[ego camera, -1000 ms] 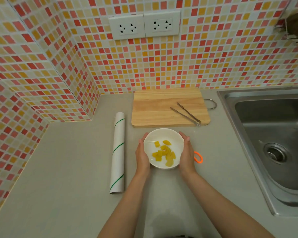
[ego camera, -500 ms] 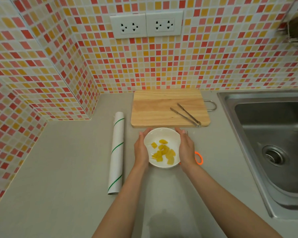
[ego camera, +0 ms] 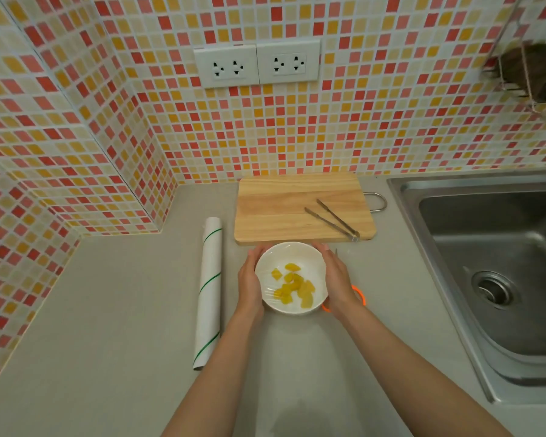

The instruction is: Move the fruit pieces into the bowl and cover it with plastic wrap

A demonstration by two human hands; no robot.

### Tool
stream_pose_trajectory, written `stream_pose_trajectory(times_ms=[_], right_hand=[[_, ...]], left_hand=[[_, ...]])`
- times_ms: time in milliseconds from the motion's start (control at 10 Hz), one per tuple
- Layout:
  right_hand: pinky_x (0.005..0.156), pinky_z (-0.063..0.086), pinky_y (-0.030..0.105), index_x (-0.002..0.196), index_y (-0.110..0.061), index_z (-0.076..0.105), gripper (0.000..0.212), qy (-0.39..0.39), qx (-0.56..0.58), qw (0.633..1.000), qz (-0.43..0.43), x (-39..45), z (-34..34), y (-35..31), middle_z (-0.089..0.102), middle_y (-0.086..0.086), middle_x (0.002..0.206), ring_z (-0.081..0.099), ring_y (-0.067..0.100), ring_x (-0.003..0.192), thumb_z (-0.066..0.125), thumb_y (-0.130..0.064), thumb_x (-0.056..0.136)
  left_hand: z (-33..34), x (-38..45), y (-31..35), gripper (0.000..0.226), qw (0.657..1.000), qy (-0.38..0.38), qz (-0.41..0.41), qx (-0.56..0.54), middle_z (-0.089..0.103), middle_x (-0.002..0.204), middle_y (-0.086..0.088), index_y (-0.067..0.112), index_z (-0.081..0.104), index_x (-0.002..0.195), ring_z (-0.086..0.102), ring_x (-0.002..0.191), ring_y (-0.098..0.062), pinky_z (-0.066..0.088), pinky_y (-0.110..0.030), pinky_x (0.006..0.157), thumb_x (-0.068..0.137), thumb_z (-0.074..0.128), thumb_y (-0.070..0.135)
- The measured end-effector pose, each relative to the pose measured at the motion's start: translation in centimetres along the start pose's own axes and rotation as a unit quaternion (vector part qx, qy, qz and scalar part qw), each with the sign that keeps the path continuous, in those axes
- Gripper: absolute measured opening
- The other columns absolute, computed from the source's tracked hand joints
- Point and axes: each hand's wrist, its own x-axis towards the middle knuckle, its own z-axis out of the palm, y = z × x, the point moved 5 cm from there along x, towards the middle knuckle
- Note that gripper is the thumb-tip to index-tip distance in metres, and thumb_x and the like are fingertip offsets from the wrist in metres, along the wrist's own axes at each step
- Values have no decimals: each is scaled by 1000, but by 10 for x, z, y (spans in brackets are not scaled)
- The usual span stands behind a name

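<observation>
Both hands cupping the wrapped white bowl, centre of frame.

Two bare forearms are entering from the bottom edge. The left hand point(ego camera: 249, 283) is pressing against the left wall of the white bowl point(ego camera: 316, 263), and the right hand point(ego camera: 338, 280) is pressing against its right wall, fingers curved around the rim. Yellow fruit pieces point(ego camera: 293, 287) are lying inside, under a clear plastic wrap film point(ego camera: 270, 293) showing wrinkles at lower left. An orange ring point(ego camera: 360, 294) is peeking out under the right wrist. The plastic wrap roll point(ego camera: 209, 291) is lying just left of the bowl on the grey countertop point(ego camera: 108, 326). Beyond the bowl, metal tongs point(ego camera: 333, 219) are resting on the wooden cutting board point(ego camera: 275, 209). The steel sink point(ego camera: 492, 272) is filling the right side; sockets point(ego camera: 257, 64) are sitting on the tiled wall at top.
</observation>
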Motion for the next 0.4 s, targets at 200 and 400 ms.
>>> stream_pose_trajectory(times_ms=[200, 400], right_hand=[[97, 50, 44, 115, -20, 64, 38, -23, -25, 999, -6, 0, -1, -1, 67, 8, 118, 62, 26, 111, 44, -44, 94], [106, 32, 28, 136, -18, 47, 45, -9, -98, 992, -75, 4, -11, -28, 49, 2, 142, 44, 8, 126, 37, -39, 98]], left_hand=[[-2, 2, 11, 28, 994, 14, 54, 90, 75, 91, -3, 18, 75, 91, 68, 89, -19, 55, -25, 71, 89, 53, 36], [-7, 3, 28, 37, 978, 0, 113, 176, 57, 133, 1, 18, 56, 128, 48, 124, -9, 33, -28, 108, 99, 33, 23]])
